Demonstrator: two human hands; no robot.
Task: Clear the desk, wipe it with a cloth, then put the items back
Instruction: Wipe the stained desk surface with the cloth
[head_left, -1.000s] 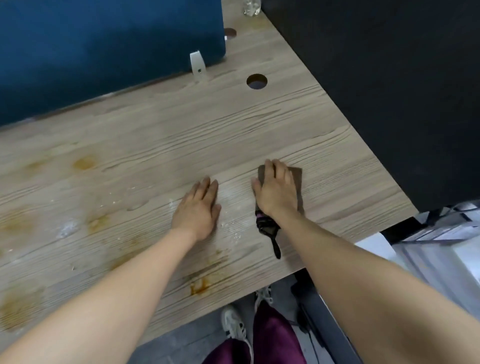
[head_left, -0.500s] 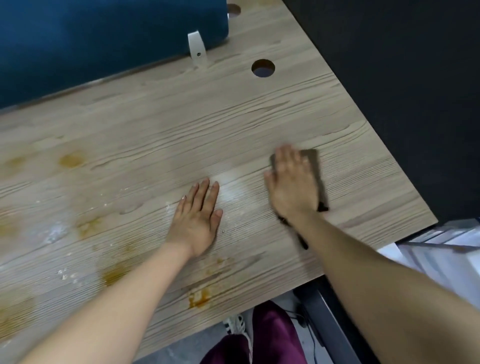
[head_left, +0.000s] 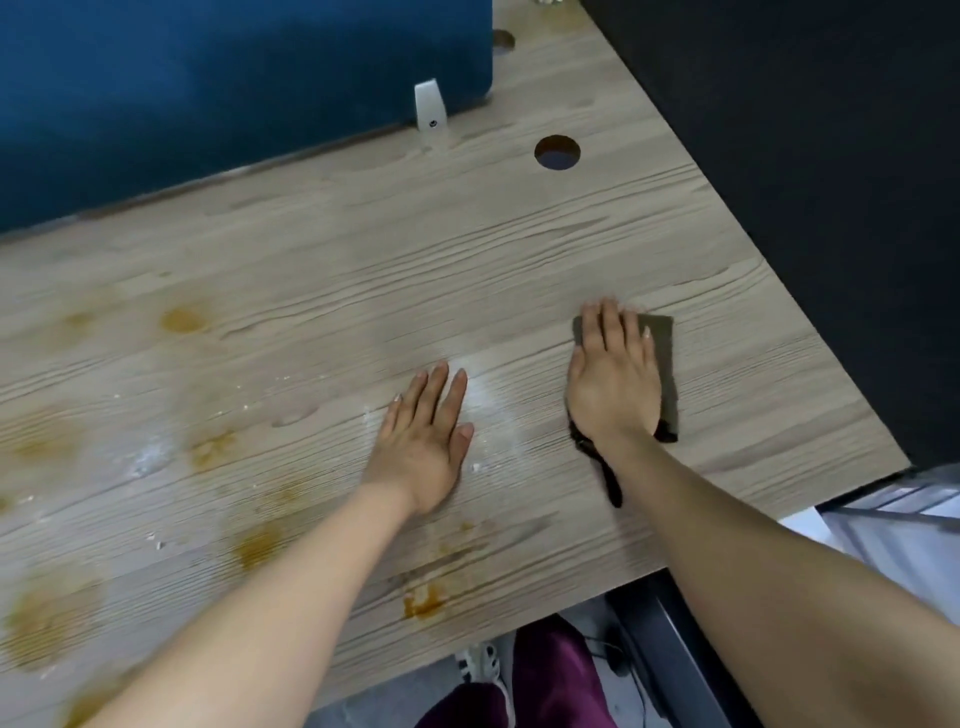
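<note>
A wood-grain desk (head_left: 519, 249) fills the view, with orange-brown stains (head_left: 182, 319) and white specks on its left and front. My right hand (head_left: 613, 374) presses flat, fingers straight, on a folded brown-grey cloth (head_left: 667, 364) near the desk's right side. A dark strap or tail (head_left: 608, 478) of the cloth trails toward me by my wrist. My left hand (head_left: 428, 441) rests flat on the bare desk, fingers straight, a hand's width left of the cloth, beside a pale smear.
A blue divider panel (head_left: 234, 93) stands along the desk's back edge, held by a white clip (head_left: 430, 111). A round cable hole (head_left: 557, 152) lies at the back right. A dark wall (head_left: 831, 182) borders the right edge. My legs and shoes show below the front edge.
My right hand has slid the cloth to the right and slightly away across the desk. My left hand has stayed flat in about the same place.
</note>
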